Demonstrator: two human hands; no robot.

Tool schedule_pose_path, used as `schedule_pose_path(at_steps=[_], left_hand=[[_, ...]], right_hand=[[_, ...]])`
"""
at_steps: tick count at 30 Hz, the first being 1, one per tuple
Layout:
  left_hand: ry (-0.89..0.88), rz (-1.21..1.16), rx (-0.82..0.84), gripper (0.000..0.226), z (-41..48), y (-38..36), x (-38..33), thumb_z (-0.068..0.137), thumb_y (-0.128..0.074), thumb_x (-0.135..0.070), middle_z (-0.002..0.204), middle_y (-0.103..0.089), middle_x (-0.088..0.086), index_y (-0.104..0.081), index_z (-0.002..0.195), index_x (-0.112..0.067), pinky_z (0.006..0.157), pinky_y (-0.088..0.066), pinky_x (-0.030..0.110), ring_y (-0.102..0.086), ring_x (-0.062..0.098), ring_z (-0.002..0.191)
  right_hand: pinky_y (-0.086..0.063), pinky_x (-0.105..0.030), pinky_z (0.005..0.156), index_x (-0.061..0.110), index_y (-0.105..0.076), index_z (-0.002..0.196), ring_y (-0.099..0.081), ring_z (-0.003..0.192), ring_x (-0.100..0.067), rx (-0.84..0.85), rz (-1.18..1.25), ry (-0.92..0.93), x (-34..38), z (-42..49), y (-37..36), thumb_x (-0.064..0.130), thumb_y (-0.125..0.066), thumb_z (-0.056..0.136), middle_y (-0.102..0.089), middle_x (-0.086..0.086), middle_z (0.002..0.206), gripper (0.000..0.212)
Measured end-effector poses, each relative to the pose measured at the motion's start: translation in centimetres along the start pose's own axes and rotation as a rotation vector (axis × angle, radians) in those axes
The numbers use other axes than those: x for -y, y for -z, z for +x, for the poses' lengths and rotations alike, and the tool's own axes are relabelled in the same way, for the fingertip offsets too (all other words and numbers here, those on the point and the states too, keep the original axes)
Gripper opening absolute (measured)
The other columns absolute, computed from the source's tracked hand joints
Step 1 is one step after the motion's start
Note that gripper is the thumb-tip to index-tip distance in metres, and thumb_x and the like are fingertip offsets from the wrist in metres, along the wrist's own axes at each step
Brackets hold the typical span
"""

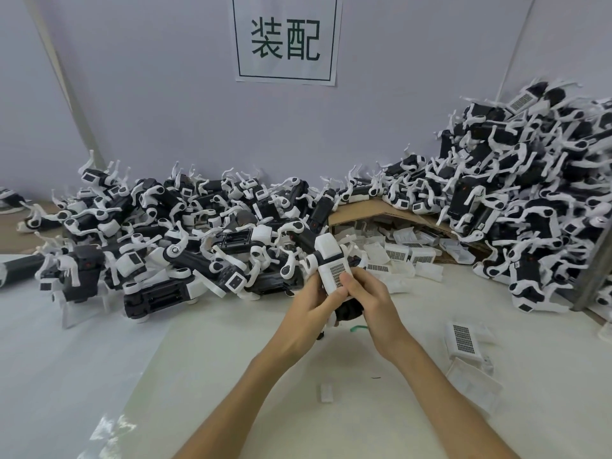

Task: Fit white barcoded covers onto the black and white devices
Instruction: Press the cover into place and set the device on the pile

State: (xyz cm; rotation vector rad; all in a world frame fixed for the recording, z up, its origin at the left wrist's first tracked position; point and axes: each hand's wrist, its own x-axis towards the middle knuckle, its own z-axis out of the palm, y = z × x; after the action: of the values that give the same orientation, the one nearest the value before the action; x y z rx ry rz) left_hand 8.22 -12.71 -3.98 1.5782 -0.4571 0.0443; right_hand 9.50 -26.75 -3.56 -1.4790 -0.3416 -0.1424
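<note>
Both my hands hold one black and white device (326, 256) above the middle of the table. A white barcoded cover (335, 274) lies on its upper face. My left hand (313, 301) grips the device from the left and below. My right hand (367, 298) grips it from the right, with the thumb pressing on the cover beside the barcode. The lower black part of the device is mostly hidden between my palms. Two loose white covers (463, 339) lie on the table at the right.
A long heap of black and white devices (185, 226) fills the back of the table and rises high at the right (530, 180). An open cardboard box (390, 217) holds several white covers (407, 251). A small white piece (327, 392) lies on the table near me.
</note>
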Motion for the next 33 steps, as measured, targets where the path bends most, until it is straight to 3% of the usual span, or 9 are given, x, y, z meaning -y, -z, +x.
schedule_pose_path(at_steps=[2, 5, 9, 13, 17, 21, 25, 27, 33], left_hand=[[-0.023, 0.020, -0.033, 0.039, 0.1, -0.1, -0.1, 0.093, -0.061, -0.047, 0.118, -0.070, -0.003, -0.057, 0.129, -0.032, 0.082, -0.057, 0.042, -0.066, 0.023, 0.107], [-0.095, 0.070, -0.115, 0.035, 0.1, 0.0, -0.1, 0.094, -0.061, -0.040, 0.106, -0.073, -0.014, -0.059, 0.128, -0.034, 0.075, -0.053, 0.026, -0.068, 0.009, 0.092], [-0.092, 0.059, -0.177, 0.033, 0.1, 0.3, -0.2, 0.091, -0.051, -0.034, 0.091, -0.074, -0.016, -0.068, 0.116, -0.022, 0.068, -0.047, 0.014, -0.066, 0.001, 0.082], [-0.101, 0.081, -0.187, 0.032, 0.1, 0.6, 0.1, 0.089, -0.044, -0.031, 0.089, -0.071, 0.002, -0.071, 0.100, -0.017, 0.075, -0.049, 0.033, -0.062, 0.024, 0.088], [-0.093, 0.073, -0.158, 0.034, 0.1, 0.4, 0.4, 0.089, -0.044, -0.030, 0.098, -0.073, -0.005, -0.069, 0.111, -0.025, 0.075, -0.052, 0.023, -0.066, 0.014, 0.091], [-0.070, 0.106, -0.109, 0.035, 0.1, 0.1, 0.7, 0.094, -0.045, -0.040, 0.111, -0.070, -0.008, -0.060, 0.124, -0.031, 0.094, -0.052, 0.040, -0.063, 0.017, 0.105], [-0.026, 0.109, -0.047, 0.043, 0.0, 0.0, 0.5, 0.087, -0.059, -0.060, 0.100, -0.070, -0.018, -0.053, 0.122, -0.037, 0.078, -0.056, 0.030, -0.067, 0.006, 0.093], [-0.023, 0.084, -0.058, 0.039, 0.0, 0.1, 0.4, 0.087, -0.065, -0.053, 0.090, -0.070, -0.018, -0.053, 0.119, -0.035, 0.068, -0.053, 0.024, -0.066, 0.003, 0.082], [-0.056, 0.009, -0.068, 0.040, 0.3, 0.2, 0.4, 0.086, -0.075, -0.034, 0.093, -0.072, -0.009, -0.057, 0.120, -0.026, 0.068, -0.054, 0.023, -0.070, 0.008, 0.081]], right_hand=[[-0.054, -0.029, 0.062, 0.008, -0.069, 0.105, -0.068, 0.078, -0.024, -0.014, 0.010, 0.020, 0.0, 0.1, 0.2, 0.035, -0.063, 0.088, -0.070, -0.010, 0.089, 0.033], [-0.056, -0.025, 0.077, 0.015, -0.067, 0.113, -0.071, 0.093, -0.019, -0.049, 0.002, 0.037, 0.0, 0.3, 0.9, 0.030, -0.067, 0.082, -0.075, -0.005, 0.098, 0.034], [-0.055, -0.036, 0.082, 0.010, -0.065, 0.108, -0.069, 0.092, -0.020, -0.069, -0.029, 0.025, -0.1, 0.4, 0.9, 0.035, -0.068, 0.081, -0.074, -0.007, 0.099, 0.037], [-0.048, -0.033, 0.071, 0.001, -0.058, 0.094, -0.060, 0.072, -0.012, -0.115, -0.104, 0.062, -0.1, 0.4, 0.7, 0.042, -0.068, 0.080, -0.065, 0.000, 0.080, 0.044], [-0.047, -0.033, 0.067, 0.000, -0.055, 0.088, -0.057, 0.071, -0.017, -0.102, -0.086, 0.070, 0.0, 0.4, 0.9, 0.042, -0.071, 0.081, -0.060, -0.008, 0.078, 0.046], [-0.048, -0.032, 0.070, 0.009, -0.056, 0.079, -0.055, 0.071, -0.014, -0.091, -0.106, 0.076, -0.2, 0.3, 1.1, 0.037, -0.074, 0.086, -0.058, -0.001, 0.073, 0.034], [-0.049, -0.035, 0.069, 0.009, -0.058, 0.079, -0.057, 0.072, -0.018, -0.098, -0.123, 0.075, 0.1, 0.2, 1.0, 0.041, -0.075, 0.079, -0.060, -0.007, 0.074, 0.035], [-0.051, -0.033, 0.067, 0.007, -0.061, 0.080, -0.061, 0.070, -0.017, -0.098, -0.138, 0.066, 0.2, 0.2, 0.9, 0.043, -0.073, 0.076, -0.064, -0.010, 0.076, 0.038], [-0.050, -0.024, 0.059, -0.002, -0.060, 0.080, -0.058, 0.060, -0.011, -0.136, -0.146, 0.097, 0.0, 0.3, 0.9, 0.022, -0.072, 0.091, -0.062, -0.006, 0.065, 0.029]])
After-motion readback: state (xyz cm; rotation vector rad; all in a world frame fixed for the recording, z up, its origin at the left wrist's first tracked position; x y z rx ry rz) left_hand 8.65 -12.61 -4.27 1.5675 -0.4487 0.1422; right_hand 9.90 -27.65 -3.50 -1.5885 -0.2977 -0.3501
